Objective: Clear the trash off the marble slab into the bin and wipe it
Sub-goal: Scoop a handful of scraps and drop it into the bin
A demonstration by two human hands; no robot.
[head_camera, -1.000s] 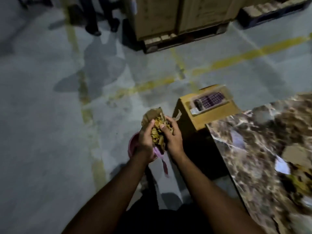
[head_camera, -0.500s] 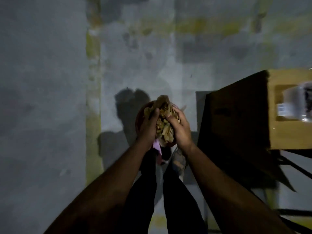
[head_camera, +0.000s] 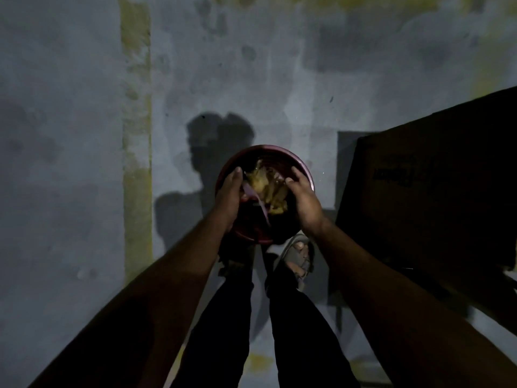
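Seen from above in dim light, both hands hang over a round dark-red bin (head_camera: 299,161) that stands on the grey concrete floor (head_camera: 70,163) at the middle of the view. The left hand (head_camera: 228,196) sits over the bin's 9 o'clock rim, its fingers (head_camera: 236,175) straight and spread loose, gripping nothing. The right hand (head_camera: 303,198) is over the 3 o'clock rim, palm turned inward, fingers relaxed and apart, also with nothing in its grasp. Between the two hands, a clump of crumpled yellowish-brown trash (head_camera: 270,189) lies in the bin's mouth, clear of both palms; whether it rests or is in mid-air cannot be told. A pale pink strip (head_camera: 258,204) runs across the bin's opening beside it. At 6 o'clock from the bin are the person's dark trouser legs and a sandalled foot (head_camera: 298,257). A large dark cardboard box (head_camera: 436,197) fills the 3 o'clock side. A worn yellow line (head_camera: 137,135) crosses the floor toward 10 o'clock.
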